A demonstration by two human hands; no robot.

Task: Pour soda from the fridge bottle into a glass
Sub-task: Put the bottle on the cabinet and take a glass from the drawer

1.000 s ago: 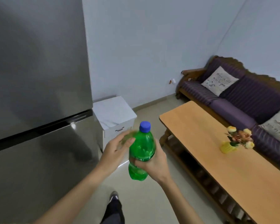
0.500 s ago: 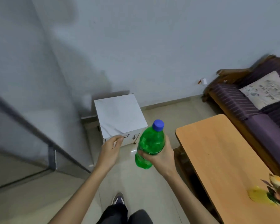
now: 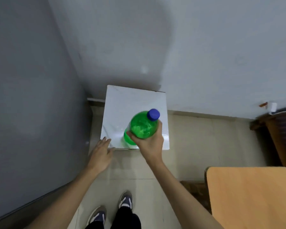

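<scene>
Right hand [image 3: 149, 144]: fingers wrapped around the body of the green soda bottle [image 3: 141, 128], thumb on its left side, index finger up its right shoulder. Left hand [image 3: 100, 152]: empty, fingers loosely extended and close together, fingertips at the front-left corner of the white cabinet [image 3: 122, 109].

The bottle is held over the cabinet top near its front edge; whether its base touches the top cannot be determined. The cabinet's rear edge meets the wall; the grey refrigerator side [image 3: 31, 104] stands just left of it. Bare floor lies right of the cabinet, up to the wooden table [image 3: 254, 195] corner.

Bottle: translucent green, blue cap [image 3: 153, 114] fitted, tilted slightly right.
</scene>
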